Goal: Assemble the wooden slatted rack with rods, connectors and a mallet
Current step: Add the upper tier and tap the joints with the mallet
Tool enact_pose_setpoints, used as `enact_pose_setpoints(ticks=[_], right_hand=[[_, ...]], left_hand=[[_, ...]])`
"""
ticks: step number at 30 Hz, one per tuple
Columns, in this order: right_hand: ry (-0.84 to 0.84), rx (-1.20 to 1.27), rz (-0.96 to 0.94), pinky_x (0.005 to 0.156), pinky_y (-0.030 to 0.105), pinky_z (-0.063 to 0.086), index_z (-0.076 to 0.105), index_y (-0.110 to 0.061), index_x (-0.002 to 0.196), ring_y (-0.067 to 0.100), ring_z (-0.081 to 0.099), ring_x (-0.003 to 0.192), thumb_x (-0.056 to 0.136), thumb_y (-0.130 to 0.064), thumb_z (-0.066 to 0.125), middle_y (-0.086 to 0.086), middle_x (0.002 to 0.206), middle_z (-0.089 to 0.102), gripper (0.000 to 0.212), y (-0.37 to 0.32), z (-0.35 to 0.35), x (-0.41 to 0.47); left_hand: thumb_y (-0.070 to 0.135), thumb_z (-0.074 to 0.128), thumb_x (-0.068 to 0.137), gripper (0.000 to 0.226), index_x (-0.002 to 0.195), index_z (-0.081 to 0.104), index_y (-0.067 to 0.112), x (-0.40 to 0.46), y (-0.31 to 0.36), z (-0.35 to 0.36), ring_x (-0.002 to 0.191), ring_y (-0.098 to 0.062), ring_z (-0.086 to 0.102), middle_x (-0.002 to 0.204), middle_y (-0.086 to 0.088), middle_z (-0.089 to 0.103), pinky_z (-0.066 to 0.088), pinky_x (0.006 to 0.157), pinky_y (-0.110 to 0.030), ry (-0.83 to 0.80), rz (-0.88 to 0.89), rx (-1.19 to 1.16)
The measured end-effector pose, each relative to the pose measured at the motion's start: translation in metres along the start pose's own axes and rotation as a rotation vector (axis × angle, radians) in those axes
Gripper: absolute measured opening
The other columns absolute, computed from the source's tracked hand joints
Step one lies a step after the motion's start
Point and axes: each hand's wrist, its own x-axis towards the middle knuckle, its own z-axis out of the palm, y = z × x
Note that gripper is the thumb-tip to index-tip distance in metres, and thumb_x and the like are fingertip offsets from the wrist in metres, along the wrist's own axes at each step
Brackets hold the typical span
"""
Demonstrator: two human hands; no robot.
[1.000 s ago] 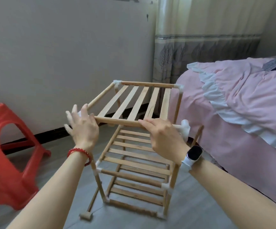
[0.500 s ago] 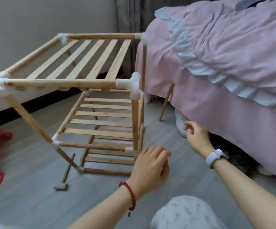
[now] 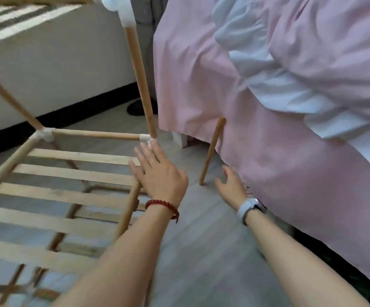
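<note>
Rack: the wooden slatted rack point(image 3: 64, 178) stands on the grey floor point(image 3: 201, 251), left of the bed point(image 3: 268, 85).
Left hand: the left hand point(image 3: 159, 173), fingers straight and spread, reaches over the rack's right side rail near a white connector point(image 3: 145, 137); it holds nothing.
Right hand: the right hand point(image 3: 231, 185), relaxed and empty, hovers just beside a loose rod point(image 3: 211, 151).
Loose rod: leans against the pink bedcover, lower end on the floor.
</note>
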Motion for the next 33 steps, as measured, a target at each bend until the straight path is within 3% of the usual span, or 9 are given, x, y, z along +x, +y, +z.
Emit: enact_pose_setpoints(ticks=[3,6,9,14,18,21,25,30,33], right_hand=[[0.051,0.176,0.123,0.071,0.010,0.038,0.037,-0.002,0.135,0.028,0.051,0.119,0.090,-0.019,0.058,0.006,0.119,0.050,0.053,-0.032,0.016,0.068],[0.093,0.216,0.257,0.091,0.029,0.040,0.044,-0.004,0.129,0.031,0.052,0.119,0.087,-0.032,0.061,0.011,0.127,0.055,0.054,-0.046,0.030,0.116],[0.140,0.267,0.322,0.088,0.033,0.042,0.050,-0.006,0.122,0.033,0.056,0.110,0.091,-0.028,0.054,0.014,0.121,0.059,0.038,-0.041,0.044,0.139],[0.016,0.240,0.112,0.063,0.030,0.039,0.047,-0.014,0.104,0.027,0.054,0.075,0.099,-0.023,0.041,0.002,0.077,0.051,0.012,-0.029,0.066,0.116],[-0.044,0.287,-0.010,0.072,0.029,0.043,0.050,-0.011,0.103,0.016,0.054,0.079,0.097,-0.023,0.046,-0.001,0.084,0.057,0.014,-0.030,0.052,0.069],[-0.056,0.279,-0.081,0.064,0.020,0.041,0.047,-0.017,0.099,0.015,0.059,0.085,0.097,-0.026,0.046,0.001,0.093,0.064,0.009,-0.041,0.028,0.037],[0.011,0.319,-0.160,0.073,0.029,0.047,0.047,-0.020,0.094,0.017,0.062,0.089,0.097,-0.031,0.046,-0.004,0.087,0.066,0.011,-0.065,-0.015,-0.021],[0.085,0.380,-0.246,0.084,0.046,0.053,0.048,-0.024,0.086,0.018,0.066,0.085,0.096,-0.032,0.049,-0.003,0.080,0.068,0.013,-0.105,-0.073,-0.091],[0.144,0.457,-0.376,0.081,0.044,0.055,0.047,-0.023,0.085,0.022,0.067,0.081,0.097,-0.026,0.048,0.001,0.077,0.067,0.012,-0.150,-0.102,-0.140]], left_hand=[[0.026,0.046,0.083,0.081,0.149,0.008,-0.001,0.010,-0.005,0.027,0.146,-0.034,0.003,0.157,-0.023,0.005,0.002,0.114,-0.045,0.034,0.012,0.130],[0.024,0.053,0.072,0.080,0.145,0.029,0.002,0.018,-0.016,0.046,0.140,-0.037,0.022,0.152,-0.025,0.022,0.012,0.109,-0.045,0.093,0.055,0.290],[0.023,0.062,0.068,0.082,0.143,0.034,0.004,0.022,-0.021,0.054,0.137,-0.038,0.029,0.149,-0.027,0.028,0.018,0.108,-0.046,0.101,0.073,0.299],[0.027,0.053,0.073,0.083,0.147,0.022,0.005,0.030,-0.025,0.056,0.140,-0.038,0.019,0.152,-0.027,0.018,0.012,0.110,-0.046,0.072,0.072,0.354],[0.026,0.043,0.086,0.079,0.150,0.003,0.007,0.027,-0.016,0.045,0.145,-0.036,-0.004,0.156,-0.024,-0.005,0.001,0.114,-0.046,-0.069,0.062,0.259],[0.022,0.045,0.086,0.071,0.148,0.013,0.010,0.024,-0.011,0.021,0.146,-0.033,-0.001,0.158,-0.016,0.004,0.006,0.117,-0.047,-0.169,0.009,0.079],[0.017,0.044,0.086,0.049,0.134,0.037,0.013,-0.004,-0.002,-0.033,0.144,-0.035,0.007,0.156,-0.010,0.014,0.012,0.113,-0.056,-0.219,-0.007,-0.076],[0.023,0.047,0.090,0.037,0.124,0.052,0.010,-0.060,0.005,-0.114,0.133,-0.029,0.033,0.142,-0.011,0.037,0.034,0.107,-0.043,-0.131,0.301,-0.107],[0.023,0.047,0.092,0.028,0.113,0.060,0.010,-0.093,-0.003,-0.181,0.111,-0.025,0.053,0.128,-0.005,0.050,0.045,0.081,-0.035,0.009,0.518,-0.168]])
